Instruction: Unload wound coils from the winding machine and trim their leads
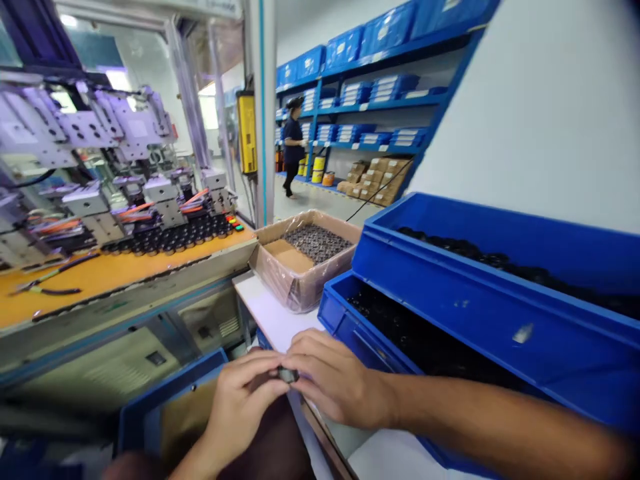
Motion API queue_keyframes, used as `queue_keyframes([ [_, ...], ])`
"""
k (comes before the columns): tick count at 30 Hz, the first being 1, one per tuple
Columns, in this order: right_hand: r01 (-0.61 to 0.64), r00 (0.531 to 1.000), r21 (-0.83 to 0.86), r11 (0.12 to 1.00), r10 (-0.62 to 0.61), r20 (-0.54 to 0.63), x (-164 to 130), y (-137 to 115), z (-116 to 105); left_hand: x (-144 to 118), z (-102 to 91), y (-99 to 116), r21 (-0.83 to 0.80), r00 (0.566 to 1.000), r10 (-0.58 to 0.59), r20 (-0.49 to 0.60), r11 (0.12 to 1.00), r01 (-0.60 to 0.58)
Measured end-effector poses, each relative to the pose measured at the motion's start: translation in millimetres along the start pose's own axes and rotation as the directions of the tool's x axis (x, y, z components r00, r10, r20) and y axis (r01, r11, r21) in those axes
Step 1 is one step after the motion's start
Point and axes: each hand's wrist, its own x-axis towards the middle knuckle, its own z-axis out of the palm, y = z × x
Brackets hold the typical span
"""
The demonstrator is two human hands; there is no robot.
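My left hand [239,399] and my right hand [335,381] meet at the bottom centre, fingertips pinched together on a small dark round part [287,375]. Most of the part is hidden by the fingers. The hands hover over the edge of a white table [273,313], just in front of a blue bin [400,340] filled with small black parts.
A second blue bin [500,267] of black parts is stacked behind the first. A plastic-lined cardboard box [305,257] holds small metal pieces. Left stands an assembly machine on an orange bench [100,273]. Another blue bin [165,400] sits low left. A person [293,147] stands by distant blue shelves.
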Motion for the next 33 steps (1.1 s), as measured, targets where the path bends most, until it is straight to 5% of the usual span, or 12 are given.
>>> queue_keyframes([
  [7, -0.109, 0.993, 0.034, 0.993, 0.110, -0.033, -0.5, 3.7, -3.7, -13.3, 6.9, -12.1, -0.288, 0.949, -0.316, 0.001, 0.908, 0.303],
  [10, -0.137, 0.989, 0.080, 0.987, 0.141, -0.049, 1.2, 5.3, -4.5, -11.6, 7.6, -14.9, -0.314, 0.965, -0.257, 0.046, 0.913, 0.258],
  [16, -0.175, 0.983, 0.110, 0.978, 0.179, -0.032, -1.8, 5.0, -5.4, -2.1, 7.1, -13.7, -0.053, 0.999, 0.034, 0.013, 0.998, -0.033],
  [22, -0.154, 0.988, 0.079, 0.985, 0.153, 0.019, -0.8, 0.7, -4.9, -6.6, 0.3, -11.6, 0.104, 0.998, 0.055, -0.005, 0.993, -0.054],
  [26, -0.213, 0.972, -0.039, 0.976, 0.216, 0.098, -8.2, -4.2, -1.5, 26.4, -55.0, -16.6, 0.490, 0.987, 0.062, -0.147, 0.871, 0.018],
  [28, -0.152, 0.979, -0.080, 0.985, 0.161, 0.124, -14.8, -0.1, 0.9, 57.0, -108.4, -17.9, 0.774, 0.947, 0.000, -0.320, 0.576, 0.262],
  [31, -0.025, 0.989, -0.128, 0.992, 0.043, 0.144, -19.7, 4.6, 5.2, 99.3, -191.4, -20.9, 0.807, 0.887, -0.060, -0.458, 0.389, 0.444],
  [33, 0.017, 0.990, -0.155, 0.988, 0.005, 0.141, -18.7, 4.1, 8.1, 120.9, -229.5, -29.0, 0.800, 0.861, -0.144, -0.488, 0.322, 0.507],
])
